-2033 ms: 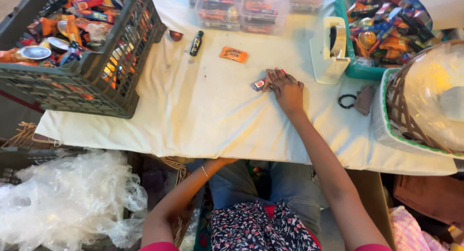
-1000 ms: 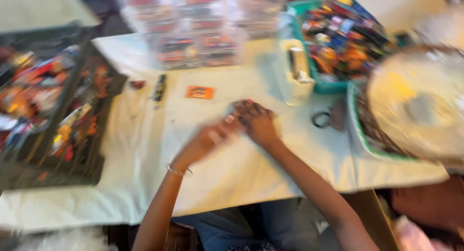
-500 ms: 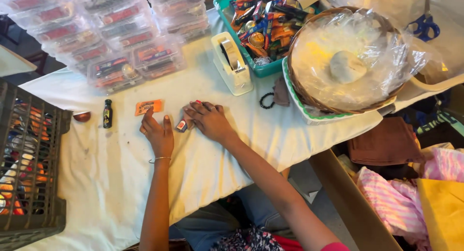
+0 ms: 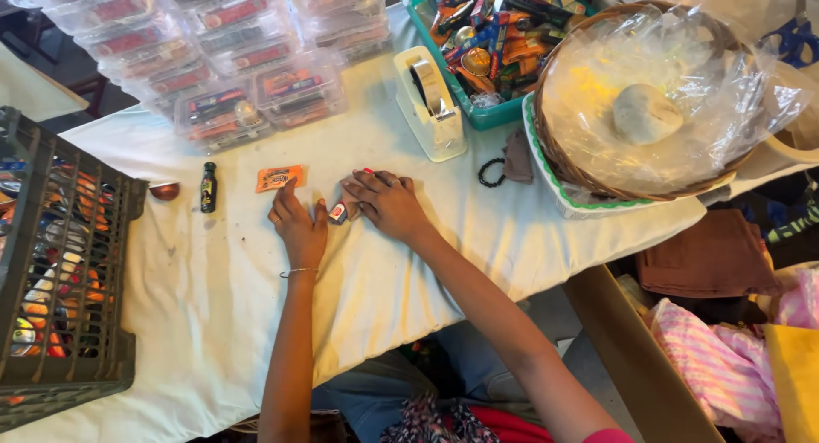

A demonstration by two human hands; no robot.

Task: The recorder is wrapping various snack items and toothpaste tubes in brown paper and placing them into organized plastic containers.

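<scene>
My left hand (image 4: 298,224) lies flat on the white tablecloth (image 4: 213,298), fingers apart, its tips just below an orange candy packet (image 4: 280,178). My right hand (image 4: 384,202) rests palm down beside it, fingers curled over the cloth. A small red-and-white wrapped sweet (image 4: 338,212) sits between the two hands, touching my left thumb; whether either hand grips it I cannot tell. A thin bracelet circles my left wrist.
A small dark bottle (image 4: 208,187) and a brown round candy (image 4: 165,191) lie left of the packet. A dark crate (image 4: 51,264) of sweets stands far left. Clear lidded boxes (image 4: 222,59), a tape dispenser (image 4: 429,104), a teal tray (image 4: 478,51) and a plastic-covered wicker basket (image 4: 648,102) fill the back.
My left hand came up from my lap onto the table beside the right hand. The view swung right, so the crate slid left and the basket came into full view.
</scene>
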